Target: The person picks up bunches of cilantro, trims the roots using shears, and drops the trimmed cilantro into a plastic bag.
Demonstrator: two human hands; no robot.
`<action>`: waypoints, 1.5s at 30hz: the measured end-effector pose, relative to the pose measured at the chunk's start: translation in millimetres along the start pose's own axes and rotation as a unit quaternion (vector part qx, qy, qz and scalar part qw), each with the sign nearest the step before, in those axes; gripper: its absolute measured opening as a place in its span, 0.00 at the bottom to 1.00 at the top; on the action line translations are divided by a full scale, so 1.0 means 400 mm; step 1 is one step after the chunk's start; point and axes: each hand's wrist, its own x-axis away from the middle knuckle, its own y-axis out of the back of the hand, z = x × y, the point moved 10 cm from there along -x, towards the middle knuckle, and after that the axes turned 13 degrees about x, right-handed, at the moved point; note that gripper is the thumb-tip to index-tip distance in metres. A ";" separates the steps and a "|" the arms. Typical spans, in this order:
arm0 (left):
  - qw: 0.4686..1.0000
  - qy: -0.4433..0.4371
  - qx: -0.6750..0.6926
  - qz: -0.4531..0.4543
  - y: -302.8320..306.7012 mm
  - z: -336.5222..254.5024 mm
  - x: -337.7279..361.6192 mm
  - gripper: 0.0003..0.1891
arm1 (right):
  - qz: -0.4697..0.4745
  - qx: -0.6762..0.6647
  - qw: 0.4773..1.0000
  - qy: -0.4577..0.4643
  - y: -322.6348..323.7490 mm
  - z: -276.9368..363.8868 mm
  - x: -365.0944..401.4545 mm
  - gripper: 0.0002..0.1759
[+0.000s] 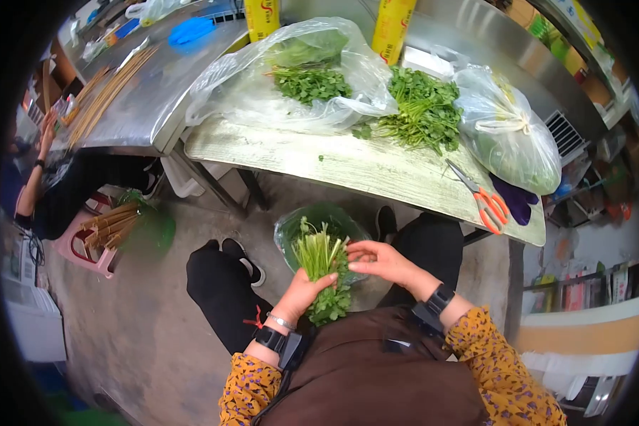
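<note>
Brown apron [376, 369], herbs [321, 254] in left hand [307, 290], yellow rolls [396, 25] with unreadable lettering [388, 52]

Holding a bunch of leafy greens [319, 253] stems-up in the left hand [305, 292], with the right hand [385, 263] just beside the bunch, in front of the worktop [284, 150]. On the worktop: orange-handled scissors [491, 211], loose greens [424, 110], a tied bag [508, 142].

On the table [277, 153], an open bag [220, 96] of greens is placed left, loose greens [426, 106] are laid beside it, and a tied bag [511, 145] is set right, scissors [488, 207] being placed before it. On the metal table [145, 106], farther left, sticks [113, 92] are laid.
</note>
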 end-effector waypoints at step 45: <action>0.988 0.068 -0.114 -0.080 0.114 0.032 0.054 0.20 | -0.218 0.165 0.962 0.022 0.039 -0.069 -0.159 0.21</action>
